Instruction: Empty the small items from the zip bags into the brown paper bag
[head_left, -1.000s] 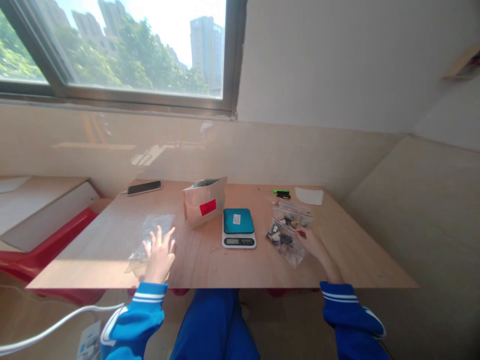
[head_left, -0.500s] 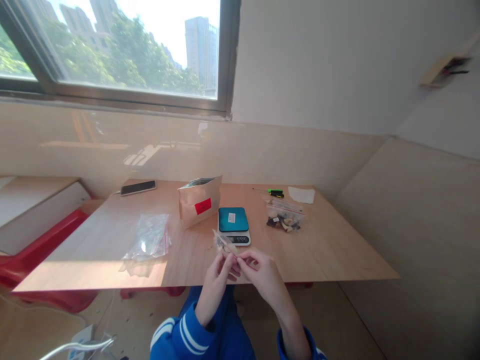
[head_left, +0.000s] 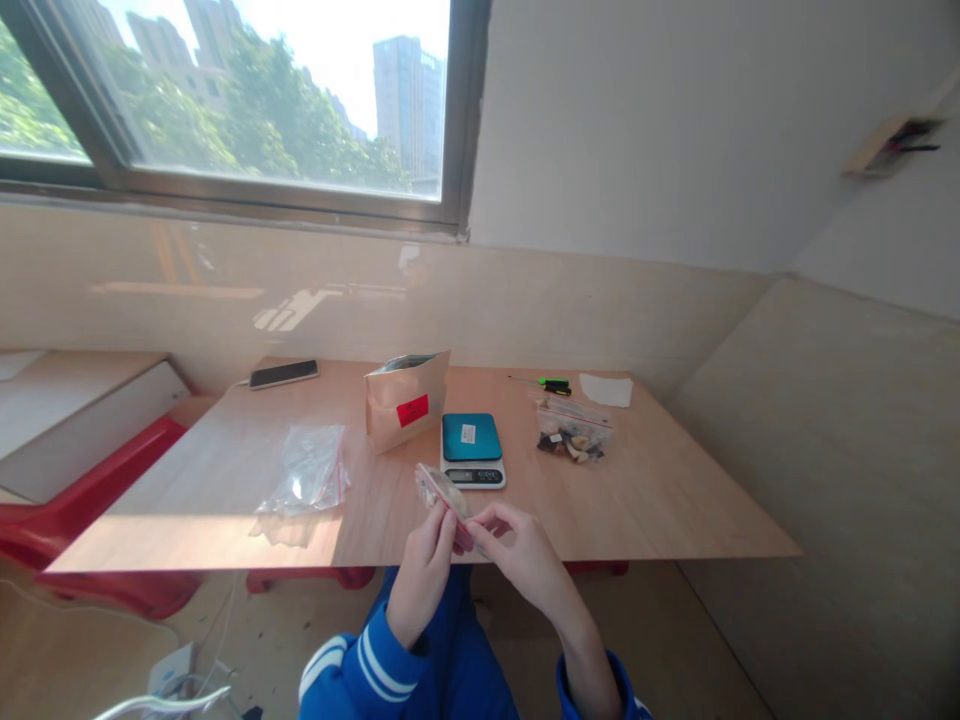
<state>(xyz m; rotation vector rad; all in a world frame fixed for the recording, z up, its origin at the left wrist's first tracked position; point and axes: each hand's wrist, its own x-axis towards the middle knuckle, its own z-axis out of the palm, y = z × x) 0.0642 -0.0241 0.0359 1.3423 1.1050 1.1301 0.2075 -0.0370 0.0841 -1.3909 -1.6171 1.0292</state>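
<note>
Between my hands, just in front of the scale, is a small clear zip bag point(head_left: 442, 489) with a red seal strip and pale contents I cannot make out. My left hand point(head_left: 427, 560) is closed on the bag's strip edge. The fingers of my right hand point(head_left: 517, 550) pinch the same edge farther right. Behind the bag lies a kitchen scale point(head_left: 472, 440) with a teal platform and a dark display strip. A brown paper pouch point(head_left: 405, 405) with a red label stands upright to the scale's left, its top gaping.
Flat clear zip bags point(head_left: 304, 470) lie on the table's left. At right is a filled zip bag point(head_left: 574, 435) with dark and pale pieces. Behind it are screwdrivers point(head_left: 553, 385) and white paper point(head_left: 606, 390). A phone point(head_left: 283, 375) lies at back left.
The bag has turned in my hands, so its red strip and pale contents show more plainly. Both hands stay near the table's front edge. The whole view has shifted slightly.
</note>
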